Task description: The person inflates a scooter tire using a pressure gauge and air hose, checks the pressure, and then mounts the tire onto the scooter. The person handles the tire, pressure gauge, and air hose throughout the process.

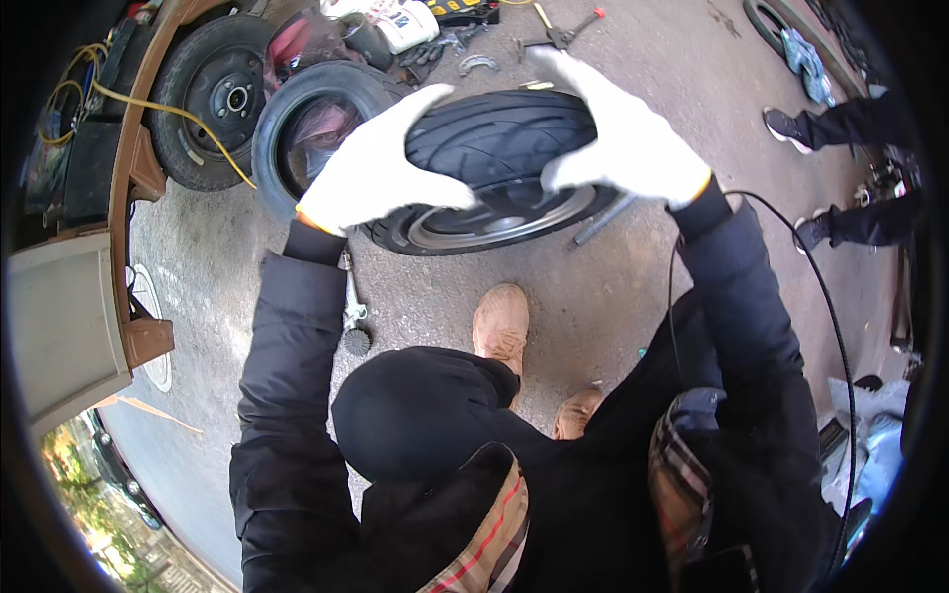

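Observation:
A motorcycle wheel with a black treaded tyre [499,138] and a metal rim is tilted upright in front of me, above the concrete floor. My left hand [381,168], in a white glove, clasps its left side, thumb toward the rim. Opposite it, my right hand [628,133], gloved alike, grips the right side with its thumb by the rim and fingers over the tread. The fingertips behind the tyre are partly hidden. A metal bar [605,219] lies on the floor just right of the wheel.
A loose tyre [269,124] and a car wheel [188,109] lie at the far left, near a yellow hose [168,107]. An air gauge tool [355,311] rests by my left forearm. A hammer [550,38] lies beyond. Another person's shoes [788,128] stand at right, by a black cable [825,287].

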